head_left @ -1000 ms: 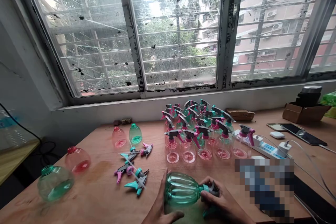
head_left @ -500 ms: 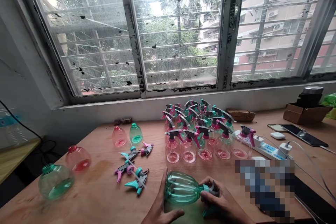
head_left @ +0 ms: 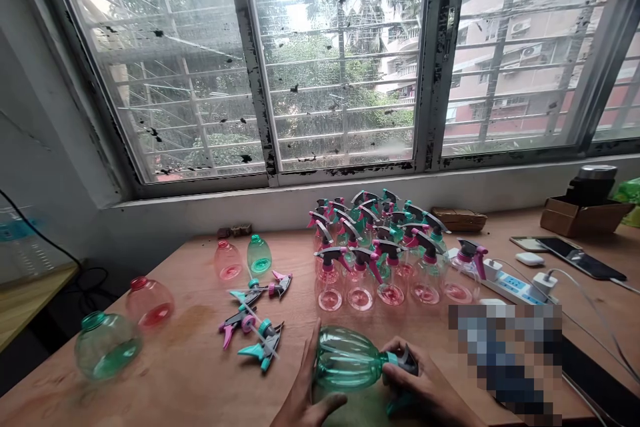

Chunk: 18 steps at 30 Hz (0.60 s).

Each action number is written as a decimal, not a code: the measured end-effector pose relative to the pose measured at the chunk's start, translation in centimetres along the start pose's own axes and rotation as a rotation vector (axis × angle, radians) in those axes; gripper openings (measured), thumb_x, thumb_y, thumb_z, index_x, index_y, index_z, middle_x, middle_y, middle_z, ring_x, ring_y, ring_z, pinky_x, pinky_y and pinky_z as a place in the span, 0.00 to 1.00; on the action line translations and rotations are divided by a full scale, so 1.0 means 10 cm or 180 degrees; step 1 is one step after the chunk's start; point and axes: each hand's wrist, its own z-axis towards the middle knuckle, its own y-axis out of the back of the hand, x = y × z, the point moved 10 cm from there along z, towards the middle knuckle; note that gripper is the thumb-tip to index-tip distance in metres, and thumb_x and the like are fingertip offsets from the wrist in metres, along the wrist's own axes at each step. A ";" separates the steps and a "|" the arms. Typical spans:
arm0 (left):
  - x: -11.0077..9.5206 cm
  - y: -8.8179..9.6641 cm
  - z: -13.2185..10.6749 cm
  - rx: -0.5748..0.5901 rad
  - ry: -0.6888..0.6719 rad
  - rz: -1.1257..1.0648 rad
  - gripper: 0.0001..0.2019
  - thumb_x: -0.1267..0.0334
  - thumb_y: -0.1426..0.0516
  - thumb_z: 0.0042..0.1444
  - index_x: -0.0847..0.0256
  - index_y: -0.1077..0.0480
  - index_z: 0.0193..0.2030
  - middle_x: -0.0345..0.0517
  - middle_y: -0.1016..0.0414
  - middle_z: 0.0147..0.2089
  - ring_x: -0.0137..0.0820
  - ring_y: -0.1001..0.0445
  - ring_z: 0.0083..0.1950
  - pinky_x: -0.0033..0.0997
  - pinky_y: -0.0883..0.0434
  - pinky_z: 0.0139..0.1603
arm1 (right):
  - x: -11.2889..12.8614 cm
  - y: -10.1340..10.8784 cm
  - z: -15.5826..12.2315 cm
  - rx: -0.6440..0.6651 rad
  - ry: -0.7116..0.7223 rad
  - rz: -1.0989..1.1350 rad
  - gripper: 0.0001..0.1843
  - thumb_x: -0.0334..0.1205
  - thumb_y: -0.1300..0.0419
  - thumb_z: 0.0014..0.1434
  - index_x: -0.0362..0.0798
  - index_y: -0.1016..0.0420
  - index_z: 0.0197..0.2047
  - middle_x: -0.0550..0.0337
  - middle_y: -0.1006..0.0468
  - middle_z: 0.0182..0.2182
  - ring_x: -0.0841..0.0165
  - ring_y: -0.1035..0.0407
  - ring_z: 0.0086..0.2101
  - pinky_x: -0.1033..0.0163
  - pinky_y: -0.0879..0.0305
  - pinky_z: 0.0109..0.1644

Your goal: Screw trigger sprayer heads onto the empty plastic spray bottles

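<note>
**Green bottle [head_left: 346, 357] on its side, bottom centre of frame**

Left hand [head_left: 306, 390] holds its base between thumb and fingers; right hand [head_left: 419, 380] grips the dark spray head [head_left: 409, 365] at the neck. Left half: four loose spray heads [head_left: 271, 332] lying, four open-necked bottles [head_left: 107, 350] upright. Right of centre: fitted spray bottles [head_left: 359, 293] in rows.

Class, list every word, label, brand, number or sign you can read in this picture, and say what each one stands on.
No text can be read.
Blue-and-white power strip: any markings are too small to read.
Blue label on the clear plastic bottle at left: too blurred to read.
Pixelated patch: whatever it covers is hidden.
Green spray bottle in the hands: no lettering shows.
</note>
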 end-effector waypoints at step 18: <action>-0.06 -0.04 0.02 0.0020 0.0052 -0.0137 0.58 0.44 0.34 0.54 0.56 0.70 0.78 0.53 0.66 0.81 0.50 0.63 0.81 0.52 0.62 0.79 | -0.03 0.00 -0.01 0.0013 0.0002 0.0079 0.23 0.56 0.29 0.56 0.45 0.26 0.39 0.61 0.22 0.26 0.68 0.30 0.26 0.65 0.37 0.32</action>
